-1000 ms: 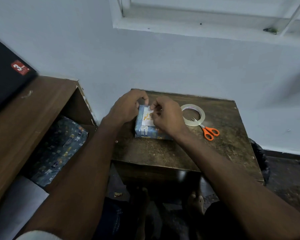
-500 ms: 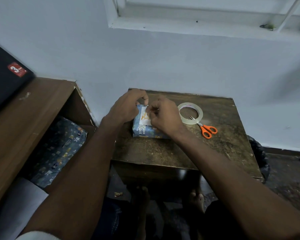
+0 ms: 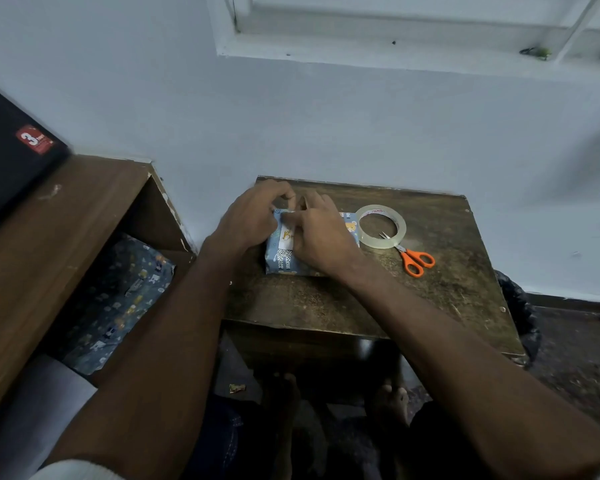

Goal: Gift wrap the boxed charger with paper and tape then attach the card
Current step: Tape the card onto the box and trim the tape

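The boxed charger [image 3: 280,263], wrapped in blue paper with animal prints, lies on a small dark wooden table [image 3: 326,299]. A white card [image 3: 287,238] with yellow lettering sits on its top face. My left hand [image 3: 253,220] curls its fingers round the box's far left edge, beside the card's top. My right hand [image 3: 321,237] lies over the box, its thumb and fingers pressing on the card's far edge. The hands hide most of the box top. I cannot make out any tape strip under the fingers.
A clear tape roll [image 3: 361,231] lies just right of the box, with orange-handled scissors [image 3: 417,261] partly under it. Spare patterned wrapping paper [image 3: 118,299] sits in the open shelf of a brown desk [image 3: 49,237] at left. A black box [image 3: 11,157] rests on the desk.
Both hands have shifted slightly toward the box's far edge. My right hand has flattened over the card, where before it pinched at the card's top with my left.
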The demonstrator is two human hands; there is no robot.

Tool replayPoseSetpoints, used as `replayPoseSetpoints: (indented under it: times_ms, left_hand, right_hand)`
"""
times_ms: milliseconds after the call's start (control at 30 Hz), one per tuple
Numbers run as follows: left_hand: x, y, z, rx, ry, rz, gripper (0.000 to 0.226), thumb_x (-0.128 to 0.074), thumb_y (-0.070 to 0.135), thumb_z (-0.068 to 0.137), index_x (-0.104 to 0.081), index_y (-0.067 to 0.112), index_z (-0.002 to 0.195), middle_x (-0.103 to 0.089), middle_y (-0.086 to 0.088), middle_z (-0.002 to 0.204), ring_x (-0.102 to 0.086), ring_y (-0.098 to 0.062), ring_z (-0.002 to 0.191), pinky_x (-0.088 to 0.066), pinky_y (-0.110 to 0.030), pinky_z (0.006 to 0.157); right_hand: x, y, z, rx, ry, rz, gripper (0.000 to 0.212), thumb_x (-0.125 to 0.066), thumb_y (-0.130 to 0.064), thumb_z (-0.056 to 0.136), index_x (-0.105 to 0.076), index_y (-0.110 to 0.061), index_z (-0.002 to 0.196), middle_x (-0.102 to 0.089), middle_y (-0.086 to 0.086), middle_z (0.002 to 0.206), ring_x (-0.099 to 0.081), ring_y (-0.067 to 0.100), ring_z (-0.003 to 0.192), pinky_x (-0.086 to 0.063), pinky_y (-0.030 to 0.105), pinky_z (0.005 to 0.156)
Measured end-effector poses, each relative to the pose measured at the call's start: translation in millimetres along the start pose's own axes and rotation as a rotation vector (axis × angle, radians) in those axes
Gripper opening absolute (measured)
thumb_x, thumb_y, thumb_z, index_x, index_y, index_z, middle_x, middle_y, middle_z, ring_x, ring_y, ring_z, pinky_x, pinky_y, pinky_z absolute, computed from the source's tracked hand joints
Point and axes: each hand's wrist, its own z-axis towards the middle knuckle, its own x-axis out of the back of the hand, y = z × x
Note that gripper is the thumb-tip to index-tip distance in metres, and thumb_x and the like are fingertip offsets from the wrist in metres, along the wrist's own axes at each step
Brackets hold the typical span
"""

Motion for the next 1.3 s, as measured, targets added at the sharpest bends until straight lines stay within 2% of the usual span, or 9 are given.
replayPoseSetpoints:
  times_ms: [167, 367, 533, 767, 867, 1000, 1067, 1167, 1300]
  left_hand:
    - [-0.4, 7.3, -3.1, 0.221, 0.039, -0.203, 0.063, -0.047, 0.002, 0.094, -0.057, 0.032, 0.148, -0.074, 0.009, 0.119, -0.066, -0.011, 0.114, -0.05, -0.029, 0.1]
    - [-0.1, 2.5, -6.0, 0.322, -0.07, -0.541, 0.023, -0.063, 0.018, 0.103, -0.08, 0.017, 0.119, -0.081, 0.003, 0.113, -0.074, -0.014, 0.111, -0.057, -0.033, 0.1]
    - [3.2, -4.4, -11.1, 0.414, -0.11, -0.761, 0.027, -0.065, 0.005, 0.103, -0.074, 0.01, 0.128, -0.081, -0.007, 0.113, -0.076, -0.017, 0.104, -0.06, -0.024, 0.087]
    - [11.8, 9.8, -11.5, 0.477, -0.15, -0.767, 0.036, -0.057, -0.007, 0.099, -0.073, 0.011, 0.125, -0.079, -0.011, 0.116, -0.075, -0.019, 0.1, -0.063, -0.027, 0.088]
    - [8.3, 27.2, -5.3, 0.516, -0.08, -0.698, 0.038, -0.052, -0.009, 0.097, -0.074, 0.012, 0.12, -0.077, -0.006, 0.115, -0.071, -0.019, 0.104, -0.059, -0.024, 0.085]
    - [-11.7, 42.3, 0.7, 0.38, 0.152, -0.311, 0.035, -0.054, 0.008, 0.093, -0.076, 0.032, 0.106, -0.075, 0.009, 0.115, -0.069, -0.016, 0.111, -0.055, -0.035, 0.099]
    - [-18.0, 55.0, 0.2, 0.266, 0.215, -0.163, 0.035, -0.053, 0.014, 0.09, -0.076, 0.032, 0.109, -0.074, 0.01, 0.117, -0.066, -0.015, 0.113, -0.053, -0.04, 0.105]
    - [-25.2, 80.1, 2.4, 0.098, 0.212, -0.078, 0.033, -0.054, 0.011, 0.095, -0.078, 0.027, 0.11, -0.074, 0.006, 0.119, -0.065, -0.014, 0.113, -0.052, -0.036, 0.102]
    - [-43.9, 101.6, 9.9, -0.004, 0.12, -0.167, 0.032, -0.056, 0.002, 0.097, -0.079, 0.021, 0.107, -0.074, 0.003, 0.115, -0.067, -0.014, 0.104, -0.057, -0.036, 0.091]
  right_hand:
    - [0.5, 2.2, 4.4, -0.035, -0.044, 0.033, 0.037, -0.052, -0.009, 0.08, -0.083, -0.015, 0.1, -0.047, 0.008, 0.095, -0.051, 0.037, 0.093, -0.034, 0.033, 0.079]
    - [10.6, 1.4, 6.8, -0.128, -0.114, 0.096, 0.045, -0.054, -0.007, 0.084, -0.078, -0.017, 0.12, -0.053, 0.01, 0.103, -0.052, 0.035, 0.104, -0.041, 0.038, 0.091]
    - [13.4, -0.9, 7.5, -0.121, -0.134, 0.129, 0.049, -0.055, -0.007, 0.091, -0.067, -0.013, 0.137, -0.051, 0.015, 0.115, -0.044, 0.033, 0.115, -0.035, 0.037, 0.099]
    - [4.2, -3.5, 14.0, -0.256, -0.148, 0.005, 0.042, -0.052, -0.024, 0.097, -0.063, -0.011, 0.135, -0.048, 0.015, 0.127, -0.038, 0.035, 0.123, -0.033, 0.04, 0.099]
    - [8.1, 0.4, 16.5, -0.298, -0.153, 0.081, 0.043, -0.046, -0.015, 0.093, -0.066, -0.012, 0.132, -0.052, 0.017, 0.124, -0.042, 0.038, 0.122, -0.035, 0.042, 0.099]
    - [38.9, 24.2, 12.4, -0.393, 0.025, 0.343, 0.046, -0.047, 0.003, 0.085, -0.074, -0.008, 0.121, -0.068, 0.014, 0.117, -0.061, 0.026, 0.112, -0.048, 0.036, 0.095]
    - [60.3, 44.7, 4.2, -0.427, -0.011, 0.34, 0.041, -0.053, 0.009, 0.081, -0.079, -0.01, 0.105, -0.075, 0.004, 0.104, -0.065, 0.016, 0.097, -0.048, 0.028, 0.081]
    - [79.4, 76.0, -12.1, -0.414, -0.137, 0.132, 0.024, -0.064, -0.006, 0.076, -0.08, -0.019, 0.09, -0.077, 0.0, 0.094, -0.068, 0.018, 0.091, -0.045, 0.026, 0.075]
    - [87.7, 101.7, -35.9, -0.44, -0.278, -0.073, 0.034, -0.066, -0.034, 0.063, -0.066, -0.032, 0.097, -0.061, 0.006, 0.112, -0.052, 0.033, 0.117, -0.048, 0.042, 0.094]
